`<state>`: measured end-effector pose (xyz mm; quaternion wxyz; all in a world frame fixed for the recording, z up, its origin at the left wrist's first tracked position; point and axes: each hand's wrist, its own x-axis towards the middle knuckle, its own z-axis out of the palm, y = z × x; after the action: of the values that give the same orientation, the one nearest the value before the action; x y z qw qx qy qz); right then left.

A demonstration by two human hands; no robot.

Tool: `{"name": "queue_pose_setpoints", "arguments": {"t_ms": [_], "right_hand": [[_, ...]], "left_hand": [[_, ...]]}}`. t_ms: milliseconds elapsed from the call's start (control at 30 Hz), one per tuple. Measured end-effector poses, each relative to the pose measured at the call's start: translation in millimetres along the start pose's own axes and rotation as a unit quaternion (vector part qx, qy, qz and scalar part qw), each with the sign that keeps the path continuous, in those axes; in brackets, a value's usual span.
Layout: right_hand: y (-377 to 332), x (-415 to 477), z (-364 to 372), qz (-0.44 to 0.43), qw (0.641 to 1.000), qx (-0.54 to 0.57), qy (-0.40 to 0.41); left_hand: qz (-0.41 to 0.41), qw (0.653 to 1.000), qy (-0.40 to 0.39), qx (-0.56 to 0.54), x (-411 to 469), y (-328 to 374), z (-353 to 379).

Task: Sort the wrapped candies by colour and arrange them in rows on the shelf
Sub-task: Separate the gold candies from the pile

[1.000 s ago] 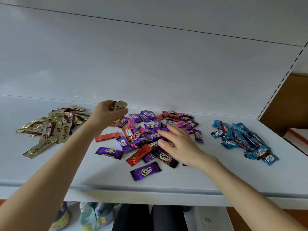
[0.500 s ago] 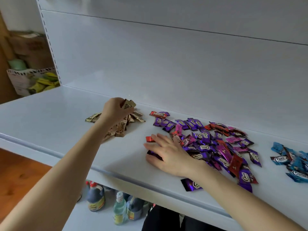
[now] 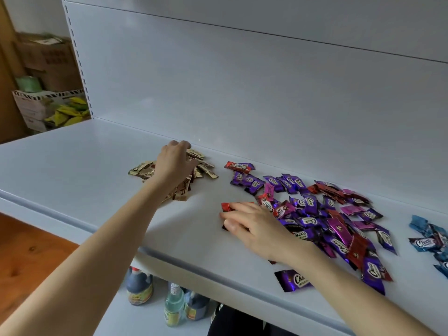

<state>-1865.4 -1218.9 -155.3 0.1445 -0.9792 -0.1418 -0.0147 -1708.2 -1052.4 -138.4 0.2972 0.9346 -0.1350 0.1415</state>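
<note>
left hand (image 3: 173, 163) over gold candies (image 3: 209, 170); right hand (image 3: 254, 226) flat on mixed pile (image 3: 315, 214)

a white metal shelf (image 3: 72, 166) runs under both hands, and its plain, pale back panel (image 3: 242, 93) rises beyond the left hand (image 3: 173, 163) and the right hand (image 3: 257, 229). far to the left of the left hand a slotted upright (image 3: 77, 69) edges the panel. past it stand brown cardboard boxes (image 3: 48, 61) and a white crate (image 3: 31, 105) holding yellow-green packs (image 3: 70, 112). below and left of the left hand lies an orange-brown wooden floor (image 3: 29, 258). beneath the hands, under the shelf's front lip, bottles (image 3: 139, 289) stand on a lower shelf (image 3: 116, 318). the light is soft and even.
</note>
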Motion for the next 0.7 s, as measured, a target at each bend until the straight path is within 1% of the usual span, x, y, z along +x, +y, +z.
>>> {"name": "queue_pose_setpoints", "arguments": {"t_ms": [67, 100, 200, 267, 367, 467, 600, 700], "right_hand": [[4, 1, -9, 0.02, 0.997, 0.051, 0.049], [8, 2, -13, 0.033, 0.996, 0.056, 0.06], [19, 5, -21, 0.056, 0.997, -0.019, 0.04], [26, 2, -21, 0.064, 0.997, -0.043, 0.028], [36, -7, -24, 0.082, 0.996, -0.034, 0.032], [41, -15, -30, 0.083, 0.996, -0.013, 0.028], [44, -17, -34, 0.08, 0.996, -0.019, 0.024], [46, -18, -36, 0.082, 0.996, 0.006, 0.037]], "left_hand": [[0.028, 0.999, -0.016, -0.019, 1, 11, 7], [0.044, 0.999, -0.024, -0.017, 2, 16, 11], [0.079, 0.996, -0.041, -0.007, 4, 32, 22], [0.097, 0.994, -0.056, -0.012, 6, 42, 31], [0.126, 0.989, -0.081, 0.0, 10, 55, 44], [0.143, 0.982, -0.119, 0.038, 19, 65, 59], [0.145, 0.971, -0.174, 0.076, 31, 69, 74], [0.143, 0.967, -0.187, 0.098, 37, 69, 81]]}}
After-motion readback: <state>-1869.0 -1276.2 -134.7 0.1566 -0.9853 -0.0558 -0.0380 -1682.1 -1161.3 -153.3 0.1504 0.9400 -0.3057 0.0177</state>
